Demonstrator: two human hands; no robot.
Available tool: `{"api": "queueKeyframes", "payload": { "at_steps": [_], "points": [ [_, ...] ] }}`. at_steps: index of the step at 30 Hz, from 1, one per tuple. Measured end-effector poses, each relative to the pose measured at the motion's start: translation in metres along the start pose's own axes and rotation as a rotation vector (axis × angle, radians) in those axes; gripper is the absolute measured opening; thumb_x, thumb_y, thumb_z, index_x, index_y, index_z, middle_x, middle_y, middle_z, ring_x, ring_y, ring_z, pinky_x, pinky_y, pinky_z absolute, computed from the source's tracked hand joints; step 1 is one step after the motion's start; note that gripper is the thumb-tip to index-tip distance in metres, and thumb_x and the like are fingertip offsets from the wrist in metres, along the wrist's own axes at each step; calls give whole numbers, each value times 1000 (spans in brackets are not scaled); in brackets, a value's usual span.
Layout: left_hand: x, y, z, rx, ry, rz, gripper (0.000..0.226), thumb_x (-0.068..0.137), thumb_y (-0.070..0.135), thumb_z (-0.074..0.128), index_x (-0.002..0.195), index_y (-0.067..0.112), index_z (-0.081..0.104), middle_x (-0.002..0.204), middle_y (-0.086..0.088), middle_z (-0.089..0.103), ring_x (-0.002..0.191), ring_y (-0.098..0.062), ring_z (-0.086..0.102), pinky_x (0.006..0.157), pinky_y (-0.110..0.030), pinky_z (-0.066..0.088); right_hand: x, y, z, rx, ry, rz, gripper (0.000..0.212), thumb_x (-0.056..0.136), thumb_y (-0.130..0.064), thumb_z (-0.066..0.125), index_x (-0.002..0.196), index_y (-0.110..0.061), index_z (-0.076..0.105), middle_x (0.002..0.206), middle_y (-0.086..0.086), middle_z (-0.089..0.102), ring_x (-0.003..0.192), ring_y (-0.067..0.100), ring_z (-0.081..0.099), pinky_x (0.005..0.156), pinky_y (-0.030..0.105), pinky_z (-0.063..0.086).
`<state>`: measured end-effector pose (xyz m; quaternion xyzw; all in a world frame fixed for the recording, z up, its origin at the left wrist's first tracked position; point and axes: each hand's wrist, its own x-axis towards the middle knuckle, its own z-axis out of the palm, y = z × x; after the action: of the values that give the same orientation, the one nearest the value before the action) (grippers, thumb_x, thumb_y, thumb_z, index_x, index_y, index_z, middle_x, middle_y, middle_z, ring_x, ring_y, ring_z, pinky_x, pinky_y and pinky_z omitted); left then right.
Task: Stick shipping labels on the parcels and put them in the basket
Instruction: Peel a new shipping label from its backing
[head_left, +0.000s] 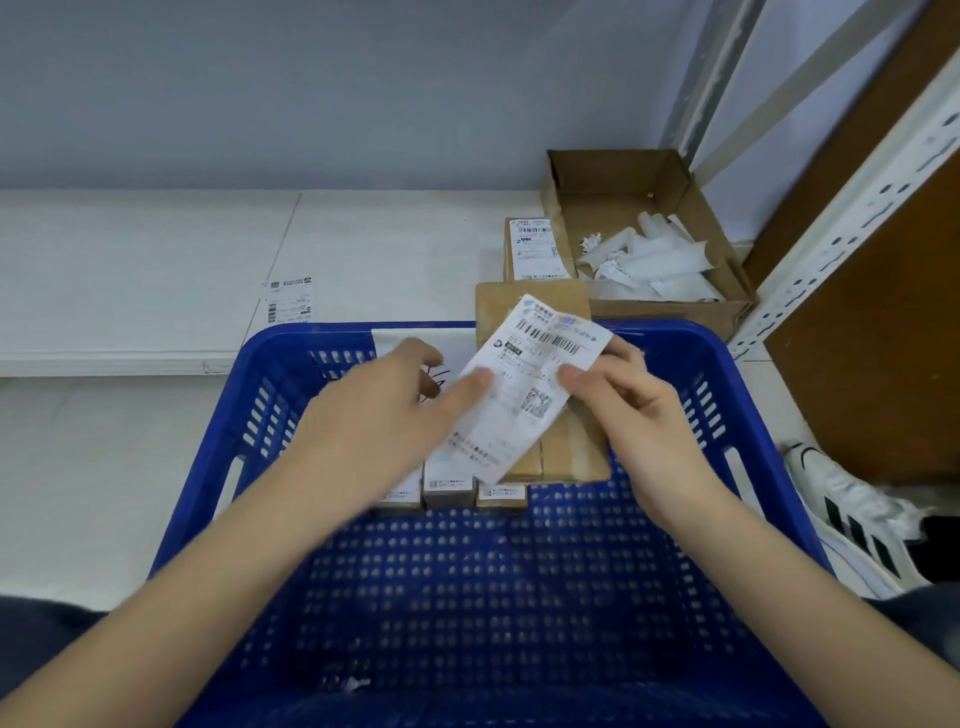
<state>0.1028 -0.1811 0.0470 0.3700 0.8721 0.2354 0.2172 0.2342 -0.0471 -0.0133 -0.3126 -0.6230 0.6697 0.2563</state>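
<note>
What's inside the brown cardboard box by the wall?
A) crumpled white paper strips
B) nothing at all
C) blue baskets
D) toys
A: the open cardboard box beside the blue basket holds a heap of crumpled white paper strips.

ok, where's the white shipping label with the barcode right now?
In the head view, the white shipping label is centre frame, held between the left hand and right hand over a brown cardboard parcel, above the blue plastic basket.
</note>
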Motion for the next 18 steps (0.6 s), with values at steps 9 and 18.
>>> {"api": "queueKeyframes", "payload": {
  "at_steps": [9, 18],
  "points": [
    [28, -26, 5, -541, -163, -220, 17, 77, 27, 76, 86, 13, 72, 78, 3, 75, 79, -10, 71, 71, -18, 49, -6, 6, 1, -195, -187, -136, 16, 82, -18, 63, 87, -29, 72, 138, -14, 41, 120, -15, 40, 87, 5, 40],
    [23, -37, -26, -488, -192, -213, 8, 75, 22, 76, 76, 15, 74, 74, 2, 75, 64, -3, 69, 64, -16, 43, 3, 12, -24, -790, -188, -385, 33, 78, -31, 64, 111, -34, 67, 154, -9, 12, 134, 13, 30, 106, 29, 39]
  ]
}}
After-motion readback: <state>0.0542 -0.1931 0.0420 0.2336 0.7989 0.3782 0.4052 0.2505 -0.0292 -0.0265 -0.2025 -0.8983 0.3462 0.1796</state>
